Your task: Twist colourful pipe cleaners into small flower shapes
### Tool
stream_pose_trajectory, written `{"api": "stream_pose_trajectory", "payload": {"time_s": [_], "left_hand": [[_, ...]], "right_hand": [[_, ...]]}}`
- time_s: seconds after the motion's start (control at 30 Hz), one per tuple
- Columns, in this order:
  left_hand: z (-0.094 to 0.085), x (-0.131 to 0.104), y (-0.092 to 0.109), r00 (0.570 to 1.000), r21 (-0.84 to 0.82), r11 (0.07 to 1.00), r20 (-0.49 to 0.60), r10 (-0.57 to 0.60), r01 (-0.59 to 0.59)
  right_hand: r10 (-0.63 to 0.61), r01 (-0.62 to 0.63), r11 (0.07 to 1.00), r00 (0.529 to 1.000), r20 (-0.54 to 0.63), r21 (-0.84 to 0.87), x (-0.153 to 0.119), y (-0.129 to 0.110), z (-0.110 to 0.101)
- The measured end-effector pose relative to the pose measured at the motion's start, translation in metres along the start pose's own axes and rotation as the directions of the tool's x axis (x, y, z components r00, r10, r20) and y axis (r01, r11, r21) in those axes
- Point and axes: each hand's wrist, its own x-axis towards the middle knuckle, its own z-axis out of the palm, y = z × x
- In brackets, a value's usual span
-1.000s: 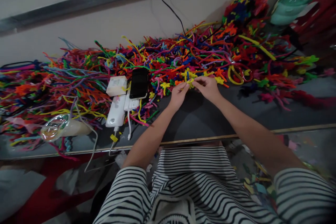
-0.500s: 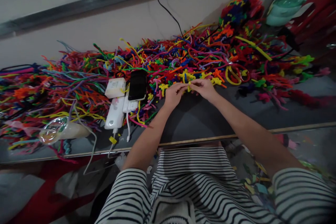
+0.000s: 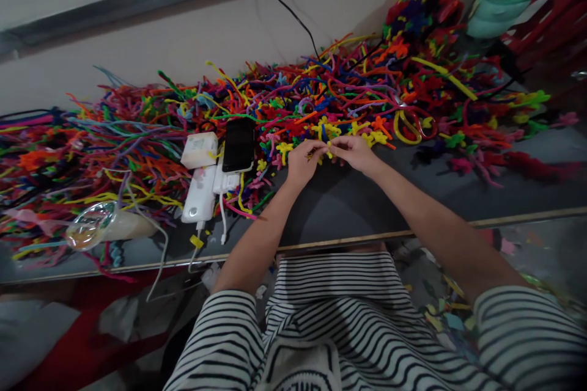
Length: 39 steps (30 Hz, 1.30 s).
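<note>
My left hand [image 3: 302,164] and my right hand [image 3: 355,153] meet fingertip to fingertip over the front of the table. Between their pinched fingers is a small yellow pipe cleaner piece [image 3: 329,148], partly covered by the fingertips. Just beyond the hands lie yellow pipe cleaner flowers [image 3: 326,127], one with a blue bit on it. Another yellow flower [image 3: 284,149] rests to the left of my left hand. Scissors with yellow and red handles [image 3: 407,126] lie to the right of my right hand.
A long heap of coloured pipe cleaners [image 3: 151,116] runs along the wall. Left of my hands are a black phone [image 3: 239,145], a white box [image 3: 200,149] and a white power bank [image 3: 200,194] with cables. A clear plastic cup [image 3: 94,226] lies on its side near the table edge [image 3: 348,242].
The hands stay together at nearly the same spot, with small finger shifts around the yellow piece. The whole view has tilted slightly.
</note>
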Motion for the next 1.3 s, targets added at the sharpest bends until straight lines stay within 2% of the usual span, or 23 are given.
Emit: {"api": "stream_pose_trajectory", "payload": {"time_s": [0.23,0.57,0.67,0.8,1.03,1.3], "left_hand": [[0.003,-0.001,-0.001,0.998,-0.062,0.997,-0.029,-0.056,0.054],[0.006,-0.002,0.001,0.996,-0.094,0.995,-0.084,-0.036,0.028],[0.005,-0.001,0.001,0.995,-0.038,0.999,-0.102,-0.005,0.001],[0.004,-0.001,-0.001,0.996,0.117,0.991,-0.060,0.071,-0.064],[0.006,-0.004,-0.004,0.989,0.234,0.969,-0.106,0.107,-0.080],[0.003,-0.001,-0.001,0.989,0.116,0.986,-0.080,0.125,-0.116]], "right_hand": [[-0.003,0.003,1.000,1.000,-0.008,-0.014,0.000,0.001,0.000],[0.004,-0.004,1.000,0.999,-0.039,0.007,0.000,-0.002,0.003],[-0.010,0.014,0.999,0.992,-0.127,0.034,0.001,-0.003,0.005],[0.001,0.017,0.996,0.978,-0.208,0.084,0.001,-0.006,0.005],[0.085,-0.072,0.993,0.986,-0.144,0.094,-0.002,-0.010,0.007],[0.113,-0.101,0.991,0.981,-0.158,0.083,-0.002,-0.011,0.006]]}}
